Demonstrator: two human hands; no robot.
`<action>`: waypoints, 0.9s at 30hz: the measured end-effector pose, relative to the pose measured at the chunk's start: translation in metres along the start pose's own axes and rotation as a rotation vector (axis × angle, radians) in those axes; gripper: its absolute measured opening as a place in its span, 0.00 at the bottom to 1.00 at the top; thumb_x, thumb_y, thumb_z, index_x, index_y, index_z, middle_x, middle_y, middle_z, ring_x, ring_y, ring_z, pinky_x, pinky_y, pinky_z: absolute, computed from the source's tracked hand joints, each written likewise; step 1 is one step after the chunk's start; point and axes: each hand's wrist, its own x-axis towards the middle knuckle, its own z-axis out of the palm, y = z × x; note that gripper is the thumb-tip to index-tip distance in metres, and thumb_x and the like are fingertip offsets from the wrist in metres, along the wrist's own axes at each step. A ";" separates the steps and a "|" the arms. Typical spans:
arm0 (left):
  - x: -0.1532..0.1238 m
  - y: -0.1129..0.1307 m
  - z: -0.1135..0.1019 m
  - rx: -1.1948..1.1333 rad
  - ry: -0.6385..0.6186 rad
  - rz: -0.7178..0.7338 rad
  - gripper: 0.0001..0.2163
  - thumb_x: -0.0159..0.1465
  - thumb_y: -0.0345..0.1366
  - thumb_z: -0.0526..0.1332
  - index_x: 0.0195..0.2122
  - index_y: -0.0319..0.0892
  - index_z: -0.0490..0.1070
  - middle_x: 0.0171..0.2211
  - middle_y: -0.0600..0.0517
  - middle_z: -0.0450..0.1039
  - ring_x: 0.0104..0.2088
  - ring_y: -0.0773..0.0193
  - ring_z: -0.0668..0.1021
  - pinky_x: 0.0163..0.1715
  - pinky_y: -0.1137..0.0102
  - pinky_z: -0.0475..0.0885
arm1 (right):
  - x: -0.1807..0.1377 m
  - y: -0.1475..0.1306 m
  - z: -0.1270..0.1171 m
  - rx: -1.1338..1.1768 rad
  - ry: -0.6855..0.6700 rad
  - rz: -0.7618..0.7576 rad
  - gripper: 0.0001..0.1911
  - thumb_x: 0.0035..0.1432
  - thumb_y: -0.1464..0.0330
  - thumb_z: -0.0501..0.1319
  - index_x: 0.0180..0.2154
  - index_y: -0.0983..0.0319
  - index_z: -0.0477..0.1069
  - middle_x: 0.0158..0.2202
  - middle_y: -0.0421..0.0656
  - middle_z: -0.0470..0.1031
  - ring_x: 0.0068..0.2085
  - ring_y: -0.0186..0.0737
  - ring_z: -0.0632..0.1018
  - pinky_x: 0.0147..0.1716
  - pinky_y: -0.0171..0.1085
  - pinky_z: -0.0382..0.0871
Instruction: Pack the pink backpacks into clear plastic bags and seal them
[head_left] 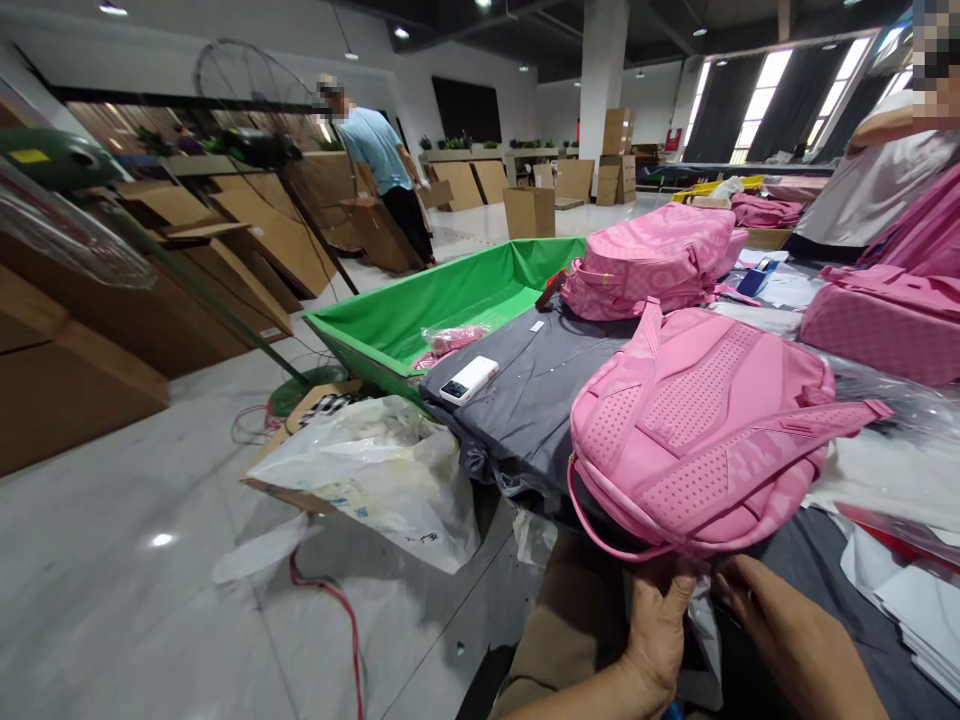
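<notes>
A pink backpack [720, 430] lies on the grey-covered table [525, 400], with its perforated back panel and shoulder straps facing up. My left hand [656, 620] is closed at the backpack's near edge, thumb up. Close beside it, my right hand [784, 620] has its fingers bent inward at the same edge. The backpack and the hands themselves hide what the fingers grip. A whitish plastic piece [706, 640] hangs down between the two hands.
Another pink backpack [652, 260] lies farther back, near a white power bank [469, 380]. Left of the table stand a green-lined bin [420, 285] and a white plastic bag [382, 470]. White papers [922, 610] lie at right. A person in blue [379, 150] walks among cartons.
</notes>
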 end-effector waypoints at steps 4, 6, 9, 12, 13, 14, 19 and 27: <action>-0.001 0.005 0.001 0.001 0.019 -0.020 0.27 0.57 0.57 0.72 0.49 0.41 0.80 0.52 0.42 0.79 0.55 0.46 0.77 0.59 0.57 0.69 | -0.007 0.012 0.014 0.420 -0.126 0.326 0.15 0.67 0.56 0.54 0.34 0.57 0.72 0.29 0.41 0.80 0.27 0.38 0.81 0.27 0.28 0.73; 0.001 0.011 0.001 -0.004 0.013 -0.027 0.28 0.55 0.57 0.73 0.48 0.40 0.81 0.51 0.41 0.80 0.55 0.45 0.78 0.58 0.56 0.71 | -0.004 0.016 0.022 0.466 -0.111 0.410 0.17 0.62 0.55 0.55 0.32 0.58 0.73 0.28 0.45 0.80 0.26 0.42 0.80 0.28 0.32 0.74; 0.003 0.019 0.002 0.011 -0.033 -0.050 0.28 0.54 0.56 0.75 0.47 0.39 0.82 0.48 0.40 0.81 0.51 0.45 0.80 0.55 0.56 0.72 | 0.003 0.019 0.030 0.492 -0.121 0.472 0.17 0.56 0.54 0.55 0.28 0.58 0.74 0.25 0.48 0.79 0.23 0.45 0.78 0.25 0.37 0.73; 0.005 0.021 0.001 0.056 -0.052 -0.073 0.28 0.53 0.56 0.75 0.45 0.37 0.83 0.45 0.40 0.82 0.48 0.45 0.81 0.53 0.56 0.73 | 0.006 0.020 0.036 0.541 -0.159 0.543 0.17 0.50 0.53 0.55 0.26 0.58 0.73 0.28 0.50 0.80 0.28 0.51 0.81 0.28 0.41 0.74; 0.006 0.019 0.000 0.069 -0.048 -0.086 0.29 0.53 0.57 0.75 0.45 0.36 0.83 0.43 0.39 0.83 0.47 0.44 0.81 0.53 0.56 0.73 | 0.005 0.020 0.039 0.540 -0.160 0.576 0.17 0.49 0.53 0.55 0.26 0.58 0.74 0.28 0.50 0.80 0.29 0.52 0.81 0.29 0.42 0.74; 0.006 0.018 -0.001 0.081 -0.036 -0.099 0.30 0.52 0.58 0.75 0.44 0.35 0.83 0.43 0.38 0.83 0.46 0.44 0.82 0.52 0.56 0.74 | 0.003 0.020 0.041 0.525 -0.148 0.611 0.18 0.48 0.52 0.55 0.26 0.59 0.74 0.27 0.50 0.80 0.28 0.52 0.80 0.28 0.42 0.74; 0.003 0.009 -0.005 0.038 0.115 -0.101 0.33 0.46 0.57 0.78 0.45 0.37 0.82 0.45 0.39 0.82 0.50 0.45 0.80 0.55 0.57 0.72 | -0.006 0.015 0.048 0.529 0.031 0.730 0.24 0.44 0.48 0.60 0.33 0.60 0.76 0.30 0.49 0.80 0.30 0.51 0.78 0.30 0.43 0.74; 0.010 0.003 -0.008 -0.009 0.087 -0.108 0.29 0.45 0.54 0.80 0.42 0.38 0.82 0.43 0.41 0.82 0.50 0.46 0.80 0.55 0.58 0.71 | -0.008 0.002 0.044 0.993 -0.304 0.956 0.37 0.49 0.32 0.60 0.25 0.61 0.67 0.21 0.39 0.63 0.24 0.37 0.65 0.25 0.35 0.63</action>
